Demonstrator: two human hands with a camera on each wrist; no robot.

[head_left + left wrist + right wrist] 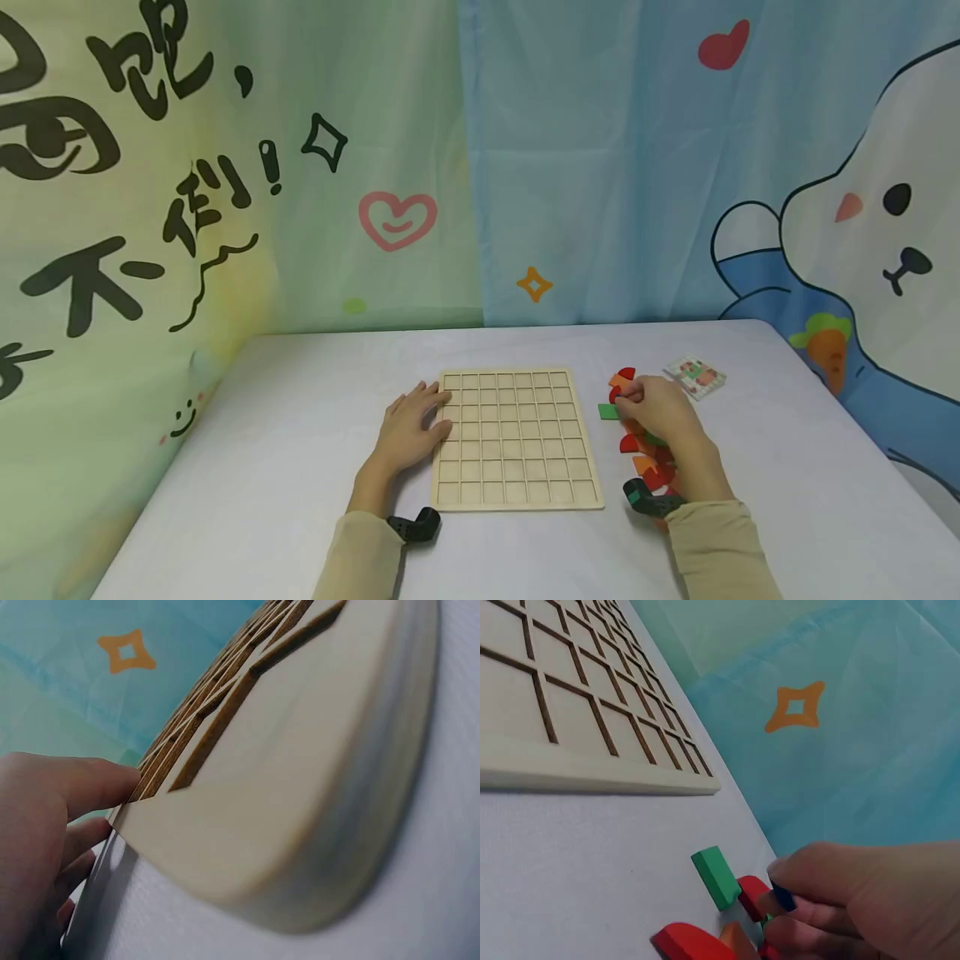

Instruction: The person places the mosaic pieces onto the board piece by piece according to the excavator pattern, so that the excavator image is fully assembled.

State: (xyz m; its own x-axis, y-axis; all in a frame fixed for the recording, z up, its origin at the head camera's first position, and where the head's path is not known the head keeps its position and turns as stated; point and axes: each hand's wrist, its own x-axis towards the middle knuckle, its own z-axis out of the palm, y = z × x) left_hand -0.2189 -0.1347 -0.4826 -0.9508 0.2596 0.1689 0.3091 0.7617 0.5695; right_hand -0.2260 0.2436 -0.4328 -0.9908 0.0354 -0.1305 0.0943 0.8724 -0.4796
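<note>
A wooden grid board (pixel 517 433) lies flat on the table. My left hand (pixel 407 427) rests at its left side, fingers and thumb spread and touching the frame; in the left wrist view a fingertip of that hand (pixel 67 787) meets the board's edge. To the board's right, my right hand (pixel 663 408) is over a row of coloured pieces. Between its thumb and fingers it pinches a small dark blue piece (pixel 784 897), largely covered by the hand. A green block (pixel 715 877) and a red rounded piece (pixel 694 941) lie close by.
More red and orange pieces (pixel 651 477) run toward the front under the right forearm, partly hidden. A small stack of printed cards (pixel 696 377) lies behind the right hand. A printed curtain (pixel 585 167) hangs behind the white table (pixel 300 417). Each wrist wears a black camera.
</note>
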